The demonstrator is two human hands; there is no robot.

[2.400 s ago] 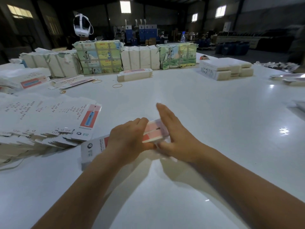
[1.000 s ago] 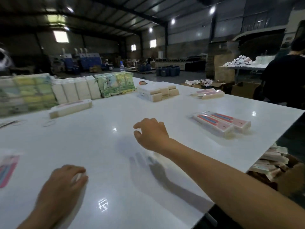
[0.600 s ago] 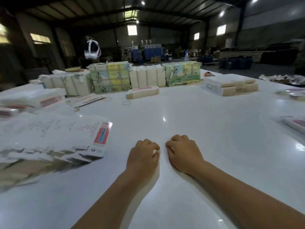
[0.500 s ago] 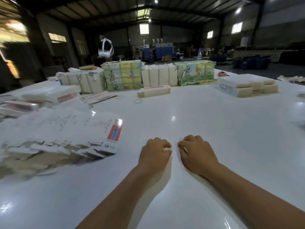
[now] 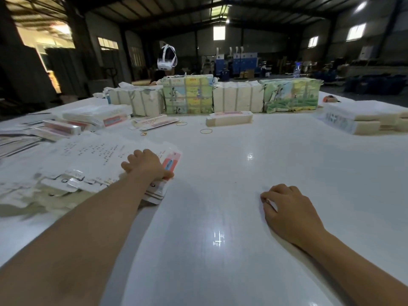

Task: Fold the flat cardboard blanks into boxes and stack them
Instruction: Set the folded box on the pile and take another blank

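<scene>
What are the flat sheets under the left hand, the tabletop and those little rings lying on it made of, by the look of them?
Flat blanks: seemingly thin printed card, white and matte, with cut tabs showing at the fanned edges. Table: a smooth, glossy white surface, perhaps laminate or painted board; it mirrors the ceiling lights. Ring: probably a rubber band, a thin tan loop lying flat. The left hand rests on the blanks.

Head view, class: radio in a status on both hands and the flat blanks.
Left hand gripping the top blank of the fanned pile. Right hand loosely curled on the table, holding nothing. Nothing in the way.
</scene>
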